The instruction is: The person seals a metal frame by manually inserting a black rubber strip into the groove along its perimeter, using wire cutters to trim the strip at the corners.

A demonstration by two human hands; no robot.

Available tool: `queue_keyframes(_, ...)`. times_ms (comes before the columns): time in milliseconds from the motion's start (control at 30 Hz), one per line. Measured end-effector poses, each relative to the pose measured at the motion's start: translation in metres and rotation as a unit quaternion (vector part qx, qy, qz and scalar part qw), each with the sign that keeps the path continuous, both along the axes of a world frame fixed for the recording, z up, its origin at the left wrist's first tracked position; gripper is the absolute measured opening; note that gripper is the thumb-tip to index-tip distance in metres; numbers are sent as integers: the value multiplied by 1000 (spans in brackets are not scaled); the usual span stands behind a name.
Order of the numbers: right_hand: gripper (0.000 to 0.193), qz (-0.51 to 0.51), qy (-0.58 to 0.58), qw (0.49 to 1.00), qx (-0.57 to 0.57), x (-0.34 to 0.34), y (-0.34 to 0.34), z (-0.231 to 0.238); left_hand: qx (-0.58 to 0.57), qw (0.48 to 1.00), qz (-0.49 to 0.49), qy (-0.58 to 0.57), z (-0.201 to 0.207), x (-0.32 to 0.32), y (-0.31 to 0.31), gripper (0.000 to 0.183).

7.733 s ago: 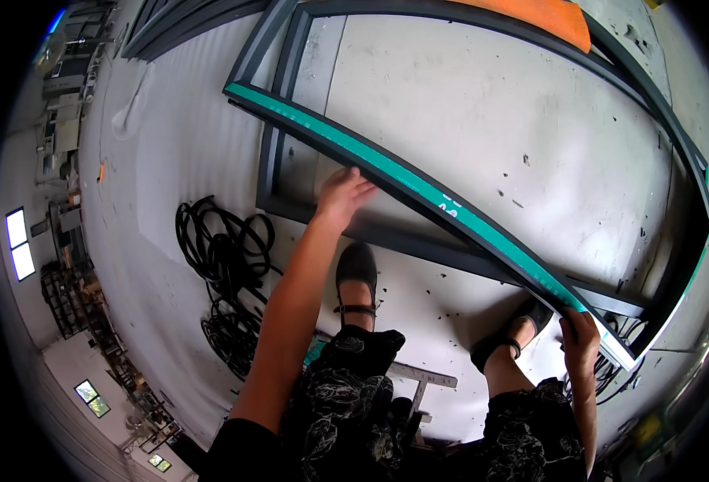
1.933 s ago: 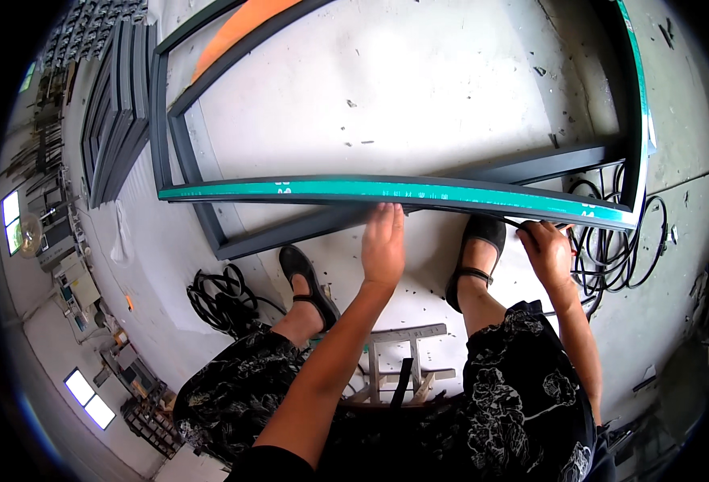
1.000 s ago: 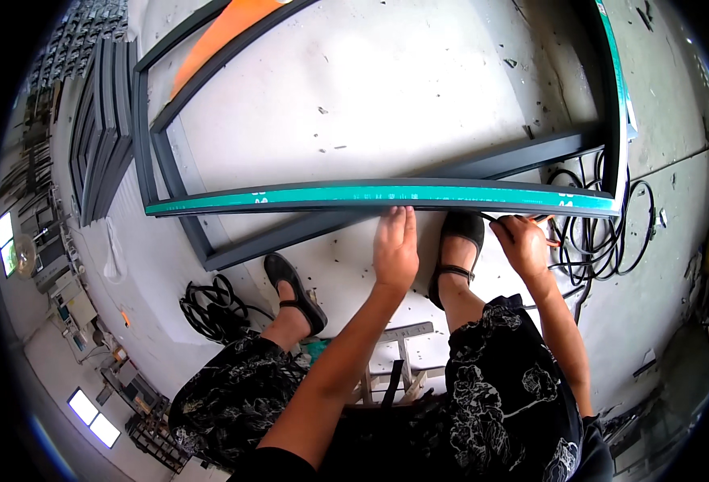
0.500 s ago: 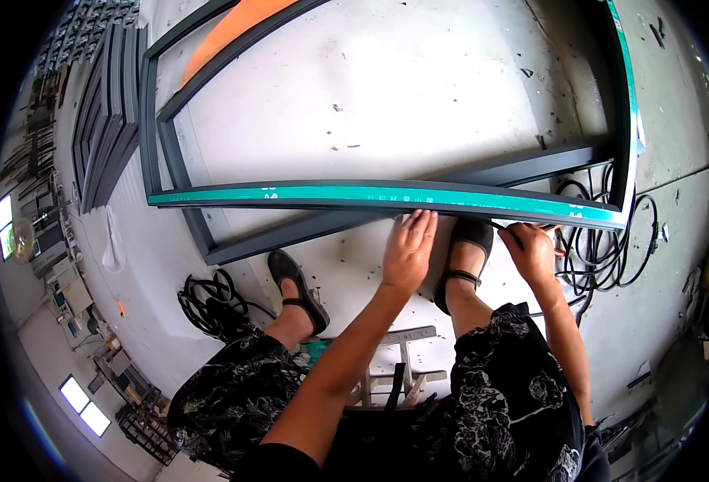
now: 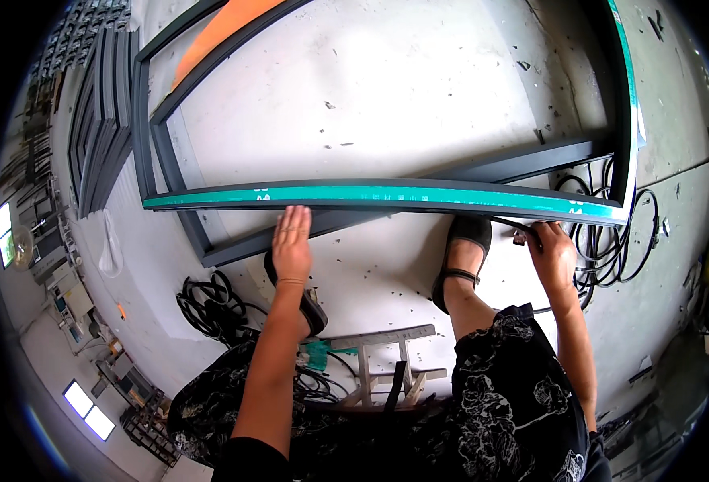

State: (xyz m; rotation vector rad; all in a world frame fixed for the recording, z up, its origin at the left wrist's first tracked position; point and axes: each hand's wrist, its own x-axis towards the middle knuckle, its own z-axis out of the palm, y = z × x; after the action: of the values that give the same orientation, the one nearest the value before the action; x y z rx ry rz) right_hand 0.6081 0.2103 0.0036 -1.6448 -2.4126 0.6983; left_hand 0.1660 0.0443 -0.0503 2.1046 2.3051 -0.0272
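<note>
A dark grey window frame (image 5: 619, 96) with a green film strip (image 5: 346, 194) along its near bar lies across the view. My left hand (image 5: 293, 245) has its fingers stretched out flat, the tips at the near edge of that bar, left of its middle. Near the right corner, my right hand (image 5: 555, 255) is closed round a thin black rubber strip (image 5: 509, 222). This strip runs from the hand leftward to the bar's underside, where most of it is hidden. A second grey frame (image 5: 266, 243) shows beneath, set at an angle.
Coils of black strip lie on the floor, one pile (image 5: 642, 233) at the right and another (image 5: 214, 301) at the left. A wooden stool (image 5: 387, 336) stands between my legs. Grey profiles (image 5: 101, 120) are stacked at the far left. An orange piece (image 5: 226, 32) shows inside the frame.
My left hand has slid left along the near bar, from its middle to above my left shoe. My right hand has shifted slightly right, still holding the strip.
</note>
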Motion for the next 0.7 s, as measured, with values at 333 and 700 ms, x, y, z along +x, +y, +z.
queue_keyframes(333, 21, 17, -28, 995, 94, 5, 70, 14, 125, 954, 265, -61, 38, 11, 27, 43)
queue_keyframes(700, 25, -2, -32, 999, 17, 25, -40, -9, 224, 962, 85, -128, 20, 82, 74, 26)
